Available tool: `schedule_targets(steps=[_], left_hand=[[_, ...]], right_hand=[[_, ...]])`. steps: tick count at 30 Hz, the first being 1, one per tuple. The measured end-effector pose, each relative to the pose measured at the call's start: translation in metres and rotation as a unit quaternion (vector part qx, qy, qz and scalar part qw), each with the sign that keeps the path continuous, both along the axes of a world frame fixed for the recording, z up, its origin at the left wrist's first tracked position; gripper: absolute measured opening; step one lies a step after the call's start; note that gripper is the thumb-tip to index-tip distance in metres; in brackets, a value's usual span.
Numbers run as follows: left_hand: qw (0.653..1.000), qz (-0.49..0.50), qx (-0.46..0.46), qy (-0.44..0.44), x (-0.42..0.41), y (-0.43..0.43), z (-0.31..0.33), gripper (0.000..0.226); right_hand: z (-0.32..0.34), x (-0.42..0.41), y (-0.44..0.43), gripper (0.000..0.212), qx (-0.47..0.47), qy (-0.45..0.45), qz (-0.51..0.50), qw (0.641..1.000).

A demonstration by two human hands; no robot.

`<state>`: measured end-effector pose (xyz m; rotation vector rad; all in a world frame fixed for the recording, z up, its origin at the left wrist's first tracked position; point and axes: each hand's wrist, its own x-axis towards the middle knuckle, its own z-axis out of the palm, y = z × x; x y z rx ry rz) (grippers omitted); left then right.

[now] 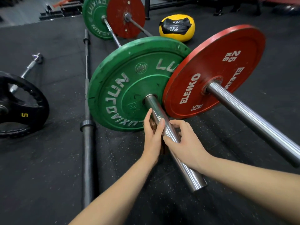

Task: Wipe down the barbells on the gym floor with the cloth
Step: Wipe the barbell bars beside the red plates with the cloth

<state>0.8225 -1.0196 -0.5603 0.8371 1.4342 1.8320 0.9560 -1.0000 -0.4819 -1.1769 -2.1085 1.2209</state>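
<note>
My left hand (152, 138), fingers straight, presses the brown cloth (162, 149) against the sleeve (191, 174) by the near green plate. My right hand (184, 143) curls round that sleeve. I count four bars (87, 159), two green plates (116, 88), two red plates (215, 70), one black plate (24, 111) and one ball (177, 28).

Both bare forearms stretched forward, left hand (152, 137) flat, fingers straight, right hand (184, 141) just beside it, fingers and thumb curled round the barbell sleeve (191, 176)
</note>
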Motion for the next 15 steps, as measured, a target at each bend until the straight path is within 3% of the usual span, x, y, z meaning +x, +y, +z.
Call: schedule_targets(steps=[8, 15], left_hand=[[1.0, 0.017, -0.007, -0.015, -0.014, 0.015, 0.017, 0.064], [1.0, -0.02, 0.001, 0.009, 0.01, -0.014, 0.0, 0.067]], right_hand=[[-0.001, 0.0, -0.001, 0.058, -0.003, -0.001, -0.001, 1.0], [0.002, 0.001, -0.002, 0.046, -0.022, 0.027, -0.014, 0.999]])
